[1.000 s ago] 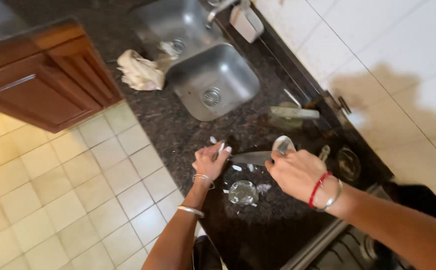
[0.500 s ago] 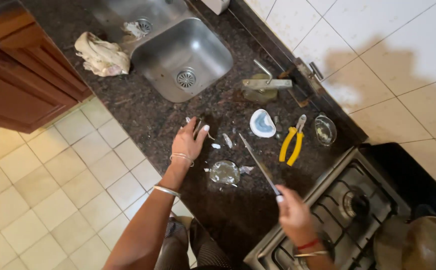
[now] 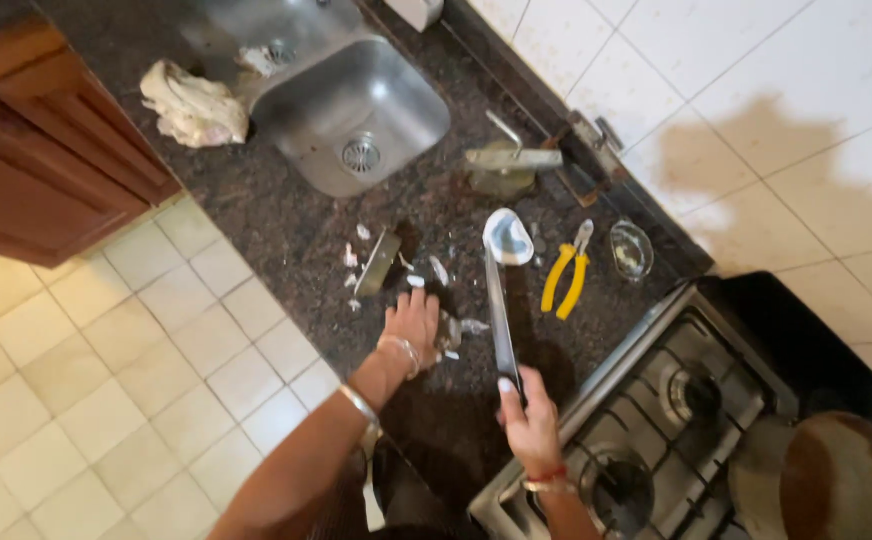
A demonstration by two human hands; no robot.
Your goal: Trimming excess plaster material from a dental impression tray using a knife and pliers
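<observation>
Surface: dark speckled granite countertop (image 3: 286,225), seen from above, bordered by pale square floor tiles (image 3: 76,400) on one side and a white tiled wall (image 3: 756,90) on the other. A stainless steel sink (image 3: 351,115) is set into the counter; a crumpled pale cloth (image 3: 191,105) lies just beside its rim, above a reddish-brown wooden cabinet (image 3: 46,150). A gas stove (image 3: 676,420) adjoins the counter, with a round brown pan (image 3: 841,480) at its far corner.

Loose items on the counter: yellow-handled pliers (image 3: 566,275); a small clear glass bowl (image 3: 631,248) near the wall; a white-rimmed, pale blue spoon-shaped dish (image 3: 508,237); a flat grey blade-like piece (image 3: 378,262); scattered pale garlic pieces and skins (image 3: 416,278).

Left hand (image 3: 416,322): laid palm-down on the counter among the garlic pieces, fingers held loosely together over a small item that is mostly hidden; whether it is pinched cannot be told. Bangles are worn at the wrist and forearm.

Right hand (image 3: 531,415): fingers wrapped tightly around the handle of a long knife (image 3: 501,315), whose blade is laid flat along the counter, tip pointing toward the spoon-shaped dish.

Changes from half a second before: the right hand is seen raised nearer the middle of the counter; the knife is turned more in line with the dish; the left hand has been drawn back from the scattered pieces toward the counter edge.
</observation>
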